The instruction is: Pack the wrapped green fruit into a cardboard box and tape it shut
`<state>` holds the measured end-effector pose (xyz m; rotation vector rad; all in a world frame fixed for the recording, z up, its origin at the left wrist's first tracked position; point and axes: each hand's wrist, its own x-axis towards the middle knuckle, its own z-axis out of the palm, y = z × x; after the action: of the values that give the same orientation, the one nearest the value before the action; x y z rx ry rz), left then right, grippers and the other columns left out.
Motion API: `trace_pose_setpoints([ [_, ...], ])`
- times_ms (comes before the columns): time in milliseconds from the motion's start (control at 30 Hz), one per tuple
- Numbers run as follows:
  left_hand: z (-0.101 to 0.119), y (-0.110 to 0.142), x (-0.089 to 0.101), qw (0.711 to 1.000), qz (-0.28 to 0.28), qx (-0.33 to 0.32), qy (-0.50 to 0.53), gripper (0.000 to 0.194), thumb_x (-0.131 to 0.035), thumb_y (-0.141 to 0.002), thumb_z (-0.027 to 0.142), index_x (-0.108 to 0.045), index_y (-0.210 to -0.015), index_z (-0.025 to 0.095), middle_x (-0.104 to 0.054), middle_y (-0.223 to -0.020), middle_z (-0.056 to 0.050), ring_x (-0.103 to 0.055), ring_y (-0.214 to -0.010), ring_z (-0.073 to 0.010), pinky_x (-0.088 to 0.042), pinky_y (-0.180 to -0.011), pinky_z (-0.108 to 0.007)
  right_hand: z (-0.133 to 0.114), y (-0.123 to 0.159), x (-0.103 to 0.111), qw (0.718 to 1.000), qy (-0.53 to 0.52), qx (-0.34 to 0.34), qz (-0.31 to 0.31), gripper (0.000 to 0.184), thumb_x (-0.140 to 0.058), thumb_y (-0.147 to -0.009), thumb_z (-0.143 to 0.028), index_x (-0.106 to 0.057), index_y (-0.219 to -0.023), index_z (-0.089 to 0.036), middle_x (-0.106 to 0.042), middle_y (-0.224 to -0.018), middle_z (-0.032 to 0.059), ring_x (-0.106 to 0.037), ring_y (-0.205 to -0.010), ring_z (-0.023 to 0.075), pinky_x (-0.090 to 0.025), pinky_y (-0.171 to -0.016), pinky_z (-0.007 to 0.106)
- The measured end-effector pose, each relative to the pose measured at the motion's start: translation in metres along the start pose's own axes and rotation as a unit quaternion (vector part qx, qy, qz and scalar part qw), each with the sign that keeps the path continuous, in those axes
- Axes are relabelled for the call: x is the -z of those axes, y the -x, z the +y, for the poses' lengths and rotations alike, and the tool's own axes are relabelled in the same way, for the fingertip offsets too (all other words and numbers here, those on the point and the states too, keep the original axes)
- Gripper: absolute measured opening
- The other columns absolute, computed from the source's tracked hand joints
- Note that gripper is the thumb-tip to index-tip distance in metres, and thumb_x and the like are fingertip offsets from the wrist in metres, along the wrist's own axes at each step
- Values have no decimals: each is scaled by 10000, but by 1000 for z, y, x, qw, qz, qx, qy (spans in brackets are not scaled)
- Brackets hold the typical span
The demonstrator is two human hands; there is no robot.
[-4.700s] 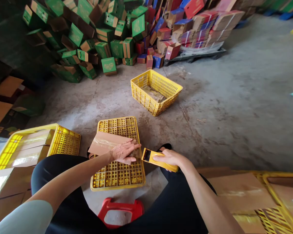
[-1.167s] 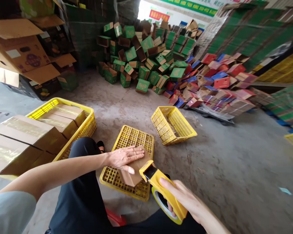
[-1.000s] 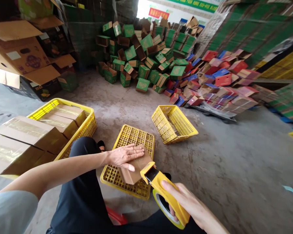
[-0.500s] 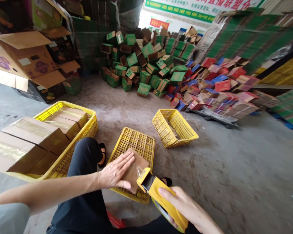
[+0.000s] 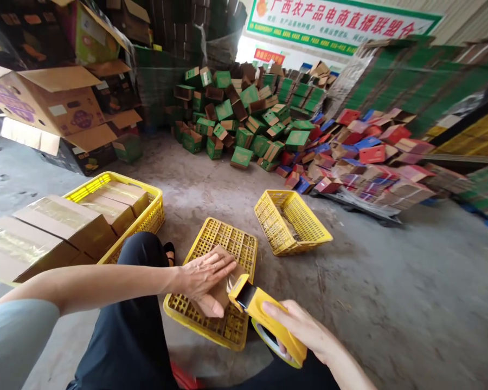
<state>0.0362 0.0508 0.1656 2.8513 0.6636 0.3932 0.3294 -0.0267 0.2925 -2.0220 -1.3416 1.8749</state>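
Between my knees lies an upturned yellow crate (image 5: 238, 238) with a grid surface. On it rests a small brown cardboard box (image 5: 220, 293), partly hidden under my left hand (image 5: 205, 279). That hand presses down flat, fingers stretched out and thumb spread. My right hand (image 5: 299, 327) is wrapped round a yellow tape dispenser (image 5: 264, 309) with a roll of tape in it. The dispenser's head is at the box's right edge, beside my left fingertips, and a bit of clear tape shows there.
At left, a yellow crate (image 5: 156, 208) holds several taped cardboard boxes (image 5: 61, 216). Another yellow crate (image 5: 293, 222) sits ahead on the concrete floor. Behind it are piles of green cartons (image 5: 242, 157) and red and blue cartons (image 5: 372, 154). Large open cartons (image 5: 61, 103) stand back left.
My left hand has slid a little to the right across the box. The tape dispenser has tilted slightly and stays at the box's edge. The camera view has shifted a little.
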Motion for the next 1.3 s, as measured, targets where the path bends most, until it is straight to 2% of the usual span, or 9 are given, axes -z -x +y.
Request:
trace_pose_setpoints([
  [67, -4, -2, -3, 999, -2, -46, 16, 1188, -502, -898, 873, -152, -1690, 60, -291, -1708, -256, -297, -1594, -390, -273, -1296, -498, 7, -3, -3, 1000, -8, 4, 2, 624, -703, -786, -821, -567, -899, -222, -683, -558, -19, -662, -508, 163, -475, -491, 226],
  [167, -10, -2, -4, 997, 5, -76, 25, 1244, -528, -886, 873, -88, -1693, 36, -231, -1722, -264, -195, -1624, -391, -199, -1326, -512, 17, -6, -9, 999, -34, 7, 6, 626, -691, -795, -819, -564, -947, -226, -692, -575, -29, -649, -498, 154, -489, -501, 229],
  [300, -13, -4, -2, 996, -7, -85, 27, 1333, -528, -849, 911, -39, -1686, -5, -159, -1727, -290, -153, -1627, -410, -141, -1339, -530, 29, -8, -14, 998, -59, 11, 11, 628, -663, -811, -832, -572, -962, -228, -675, -572, -40, -654, -519, 157, -525, -527, 240],
  [533, -13, -7, -6, 997, -17, -68, 36, 1387, -572, -793, 936, -74, -1688, 3, -181, -1729, -274, -167, -1623, -417, -163, -1338, -528, 55, -11, -20, 997, -69, 8, 28, 654, -608, -825, -868, -545, -980, -235, -682, -586, -30, -654, -503, 154, -501, -498, 222],
  [633, -11, -7, -6, 996, -23, -66, 47, 1372, -548, -803, 943, -78, -1691, 9, -182, -1731, -266, -162, -1626, -413, -134, -1341, -522, 60, -7, -22, 997, -71, 6, 44, 661, -602, -819, -878, -561, -971, -236, -684, -592, -21, -670, -516, 164, -514, -501, 226],
  [767, -10, -7, -5, 995, -29, -71, 55, 1362, -514, -811, 953, -72, -1694, 15, -157, -1738, -259, -144, -1631, -409, -80, -1345, -523, 61, 5, -24, 996, -59, -4, 63, 658, -612, -805, -880, -582, -944, -238, -678, -566, -18, -653, -504, 154, -492, -491, 212],
  [867, -10, -6, -8, 996, -19, -66, 56, 1352, -530, -807, 949, -98, -1694, 24, -181, -1734, -261, -173, -1625, -412, -106, -1343, -529, 64, 13, -26, 994, -75, -14, 82, 662, -621, -792, -878, -600, -960, -238, -657, -544, -27, -640, -493, 155, -488, -494, 220],
  [1033, -8, -2, -13, 997, 0, -55, 49, 1369, -555, -797, 944, -99, -1689, 11, -191, -1731, -272, -171, -1623, -419, -118, -1342, -531, 65, 23, -28, 990, -93, 12, 109, 681, -654, -741, -886, -621, -942, -236, -646, -577, -30, -636, -484, 169, -480, -465, 250],
  [1300, 3, 5, -12, 997, 6, -52, 58, 1411, -590, -774, 942, -58, -1684, 5, -211, -1718, -302, -184, -1623, -408, -154, -1339, -525, 41, 56, -27, 990, -79, -19, 114, 653, -642, -769, -873, -631, -912, -236, -608, -525, -28, -596, -461, 160, -490, -468, 250],
])
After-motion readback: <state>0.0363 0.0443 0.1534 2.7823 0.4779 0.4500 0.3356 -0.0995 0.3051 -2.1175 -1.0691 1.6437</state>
